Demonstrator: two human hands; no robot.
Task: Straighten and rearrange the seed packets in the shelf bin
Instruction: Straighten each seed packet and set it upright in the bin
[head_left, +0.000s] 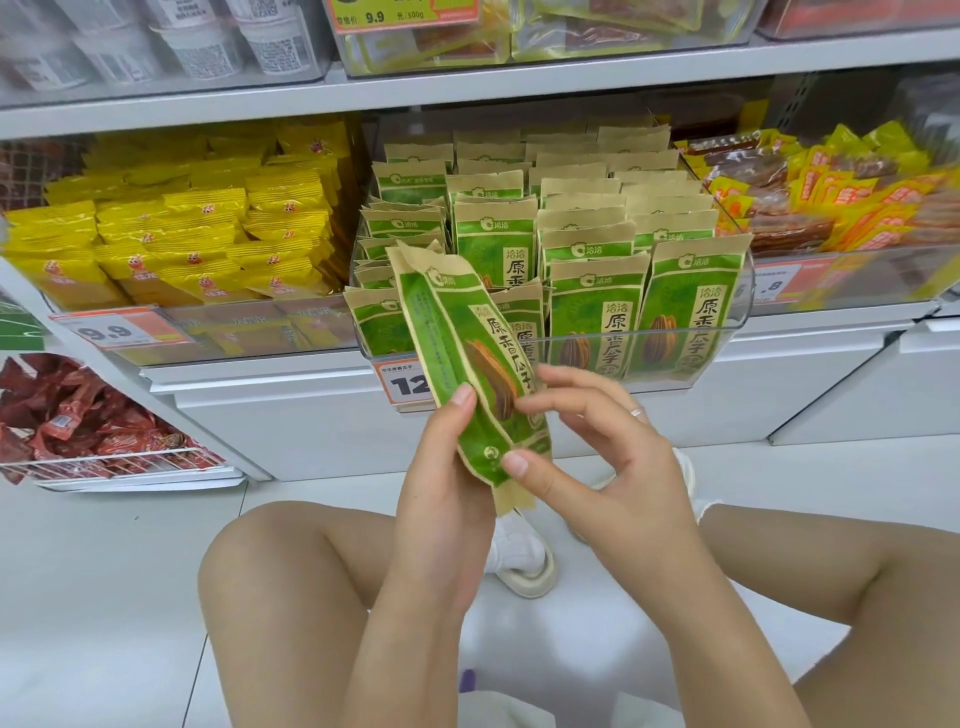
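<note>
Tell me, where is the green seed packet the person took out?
In the head view, the green and tan paper seed packet is centre frame, tilted, held by both the left hand and right hand, just in front of the clear plastic shelf bin.

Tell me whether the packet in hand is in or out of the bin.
Out. The seed packet is held tilted by both hands in front of the clear bin.
</note>
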